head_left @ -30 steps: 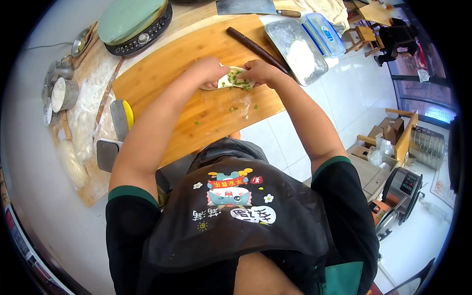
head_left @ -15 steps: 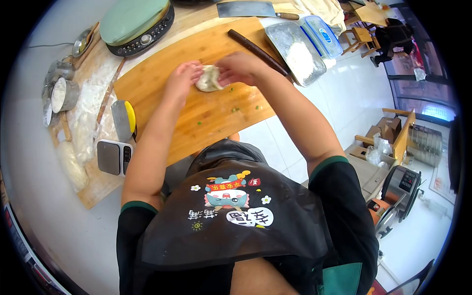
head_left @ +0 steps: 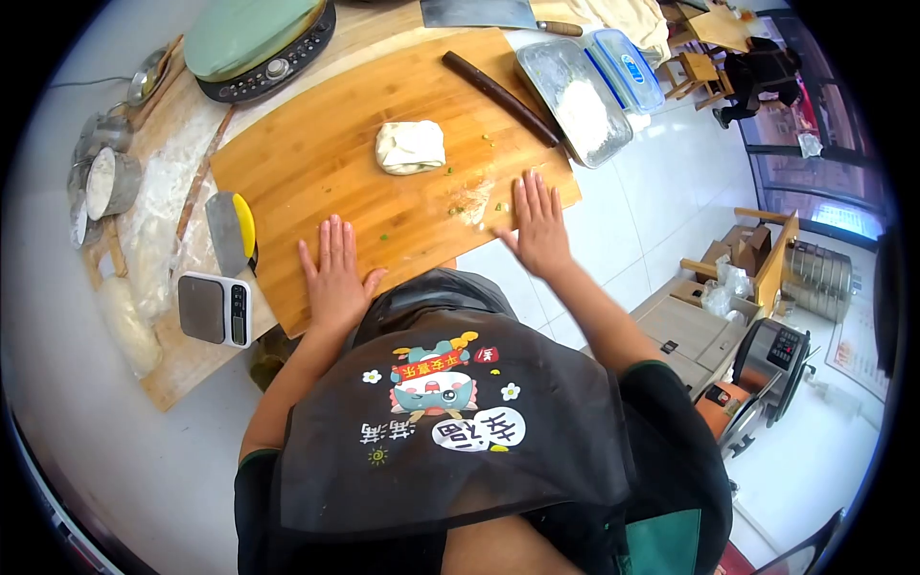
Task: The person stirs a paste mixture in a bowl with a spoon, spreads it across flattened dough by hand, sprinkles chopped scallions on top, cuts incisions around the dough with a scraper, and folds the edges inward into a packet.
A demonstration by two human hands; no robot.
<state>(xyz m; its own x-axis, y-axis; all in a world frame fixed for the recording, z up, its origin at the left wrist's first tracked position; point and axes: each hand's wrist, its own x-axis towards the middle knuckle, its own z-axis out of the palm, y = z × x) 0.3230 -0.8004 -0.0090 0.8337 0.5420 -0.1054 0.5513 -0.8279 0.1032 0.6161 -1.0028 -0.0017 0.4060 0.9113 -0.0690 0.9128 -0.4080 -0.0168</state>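
Note:
A folded packet of pale dough (head_left: 410, 148) lies by itself on the wooden board (head_left: 316, 163), beyond both hands. My left hand (head_left: 335, 275) rests flat on the board's near left part, fingers spread, holding nothing. Flat on the near right corner is my right hand (head_left: 540, 222), also spread and holding nothing. Between the hands and the dough, green bits (head_left: 456, 210) and a floury smear mark the wood. A dark rolling pin (head_left: 502, 98) lies slanted along the far right of the board.
Left of the board are a yellow-handled scraper (head_left: 233, 233), a kitchen scale (head_left: 214, 309) and a flour pot (head_left: 113, 183). A green electric griddle (head_left: 259, 48), a cleaver (head_left: 479, 13) and a flour container (head_left: 580, 105) stand at the far side. A person (head_left: 762, 77) is at the far right.
Both hands have let go of the dough and drawn back toward me, spreading flat on the board. The dough now sits as a neat folded packet.

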